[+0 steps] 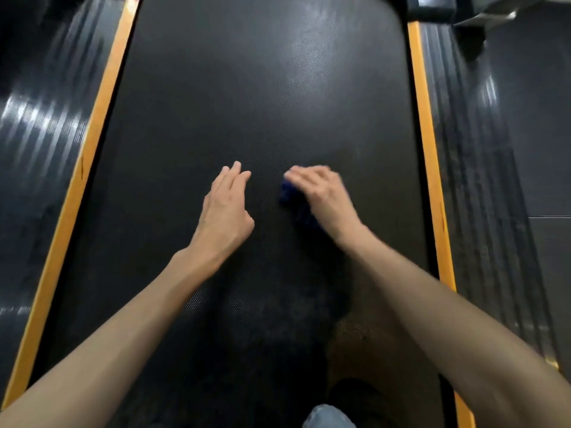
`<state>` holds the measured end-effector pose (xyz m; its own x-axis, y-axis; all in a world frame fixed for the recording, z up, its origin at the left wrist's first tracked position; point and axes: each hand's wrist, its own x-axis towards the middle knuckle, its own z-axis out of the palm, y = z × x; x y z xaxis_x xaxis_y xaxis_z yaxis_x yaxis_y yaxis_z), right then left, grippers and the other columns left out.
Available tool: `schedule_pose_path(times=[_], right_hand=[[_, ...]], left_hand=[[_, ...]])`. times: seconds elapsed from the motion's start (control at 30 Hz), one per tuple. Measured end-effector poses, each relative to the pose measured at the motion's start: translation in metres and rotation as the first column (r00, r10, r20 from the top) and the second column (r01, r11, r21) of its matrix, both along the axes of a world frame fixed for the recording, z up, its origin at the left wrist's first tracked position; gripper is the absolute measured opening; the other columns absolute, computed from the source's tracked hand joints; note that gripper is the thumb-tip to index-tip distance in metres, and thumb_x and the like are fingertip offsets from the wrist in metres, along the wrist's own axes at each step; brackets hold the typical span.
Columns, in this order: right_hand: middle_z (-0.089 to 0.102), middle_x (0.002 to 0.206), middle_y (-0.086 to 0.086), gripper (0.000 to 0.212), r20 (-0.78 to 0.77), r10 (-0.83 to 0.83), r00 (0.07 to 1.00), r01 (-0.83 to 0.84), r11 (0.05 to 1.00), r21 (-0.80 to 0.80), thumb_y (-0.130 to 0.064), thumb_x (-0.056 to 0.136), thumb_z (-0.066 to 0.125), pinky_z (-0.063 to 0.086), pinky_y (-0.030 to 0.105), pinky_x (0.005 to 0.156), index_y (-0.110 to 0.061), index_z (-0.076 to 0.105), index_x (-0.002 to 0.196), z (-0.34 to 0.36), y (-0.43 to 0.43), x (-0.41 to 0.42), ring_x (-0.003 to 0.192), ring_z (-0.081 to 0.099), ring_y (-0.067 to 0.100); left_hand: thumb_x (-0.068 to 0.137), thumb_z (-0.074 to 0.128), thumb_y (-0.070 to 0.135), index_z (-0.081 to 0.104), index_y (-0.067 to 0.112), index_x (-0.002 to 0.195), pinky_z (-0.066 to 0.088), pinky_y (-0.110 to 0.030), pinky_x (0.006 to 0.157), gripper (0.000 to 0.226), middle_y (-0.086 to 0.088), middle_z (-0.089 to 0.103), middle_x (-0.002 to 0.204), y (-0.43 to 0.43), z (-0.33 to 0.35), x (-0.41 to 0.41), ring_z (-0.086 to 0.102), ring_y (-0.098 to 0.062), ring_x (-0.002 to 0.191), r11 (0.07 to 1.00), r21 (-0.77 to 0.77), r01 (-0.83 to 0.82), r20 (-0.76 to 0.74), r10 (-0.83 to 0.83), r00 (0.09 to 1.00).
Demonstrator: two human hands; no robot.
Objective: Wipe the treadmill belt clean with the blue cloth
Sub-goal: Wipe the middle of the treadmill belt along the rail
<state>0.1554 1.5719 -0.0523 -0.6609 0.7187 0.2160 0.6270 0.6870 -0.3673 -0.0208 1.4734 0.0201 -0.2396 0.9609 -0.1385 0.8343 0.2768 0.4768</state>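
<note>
A person kneeling on a treadmill wipes the treadmill belt (pixel 272 88) with a blue cloth (pixel 296 208), which sits bunched on the middle of the belt, slightly toward its right edge. The job looks to be in mid-course. The cloth is down on the surface and working the centre, but the dark, textured belt shows no clear line between wiped and unwiped ground, so how much is done cannot be told. By this view, the far end, where light glares off the surface, and the strips along both edges probably remain to be covered.

The right hand (pixel 324 199) lies over the cloth with its fingers curled down onto it, a narrow grip that holds the cloth against the belt; the hand is blurred. The left hand (pixel 224 205) holds nothing, its fingers straight and close together, palm down near the middle of the belt, just beside the cloth without touching it. Whether it presses on the belt or hovers above it cannot be told. Both forearms reach forward from the near end. An orange stripe (pixel 92 134) borders each long edge.
</note>
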Motion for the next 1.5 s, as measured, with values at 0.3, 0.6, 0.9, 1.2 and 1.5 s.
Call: schedule_pose_path(times=[0.3,0.6,0.9,1.2,1.5], right_hand=[[0.052,0.131,0.007,0.034,0.158,-0.496,0.854,0.512,0.854,-0.086,-0.028,0.101,0.036,0.036,0.039,0.088,-0.016,0.056,0.125,0.032,0.032,0.026,0.11,0.043,0.03],[0.046,0.121,0.01,0.038,0.263,-0.614,0.745,0.663,0.636,-0.394,-0.037,0.093,0.053,0.041,0.028,0.086,-0.008,0.058,0.117,0.051,0.032,0.061,0.107,0.05,0.023],[0.059,0.108,0.01,0.044,0.434,-0.61,0.663,0.748,0.538,-0.388,-0.049,0.093,0.049,0.047,0.038,0.078,-0.011,0.046,0.113,0.061,0.021,0.097,0.097,0.058,0.027],[0.041,0.141,0.013,0.036,0.242,-0.714,0.657,0.726,0.686,0.055,-0.027,0.098,0.043,0.031,0.043,0.103,-0.016,0.05,0.131,0.048,0.011,0.176,0.133,0.035,0.028],[0.03,0.153,0.001,0.047,0.149,-0.693,0.705,0.701,0.713,-0.001,-0.035,0.099,0.034,0.015,0.037,0.113,-0.024,0.037,0.144,0.025,-0.002,0.189,0.143,0.022,0.016]], left_hand=[[0.085,0.045,-0.006,0.033,0.01,0.143,0.019,-0.033,0.116,0.062,-0.008,0.029,0.152,0.024,-0.01,0.019,0.021,-0.02,0.141,0.994,-0.023,0.111,0.104,-0.108,0.989],[0.085,0.045,-0.003,0.044,0.005,0.135,0.03,-0.031,0.107,0.051,-0.012,0.045,0.14,0.072,-0.019,0.087,0.04,-0.025,0.128,0.962,0.085,0.26,0.151,-0.271,0.951],[0.088,0.042,0.01,0.059,0.004,0.117,0.047,-0.038,0.084,0.034,-0.011,0.06,0.114,0.081,-0.03,0.129,0.054,-0.028,0.097,0.863,0.255,0.436,0.042,-0.46,0.887],[0.09,0.02,0.06,0.035,0.029,0.143,0.008,-0.057,0.115,0.064,-0.01,0.031,0.151,0.087,-0.059,0.162,0.015,-0.042,0.141,0.651,-0.052,0.757,-0.371,-0.717,0.59],[0.094,0.025,0.035,0.045,0.016,0.137,0.017,-0.05,0.112,0.051,-0.018,0.043,0.142,0.098,-0.071,0.15,0.037,-0.034,0.134,0.236,0.048,0.97,-0.441,-0.867,0.233]])
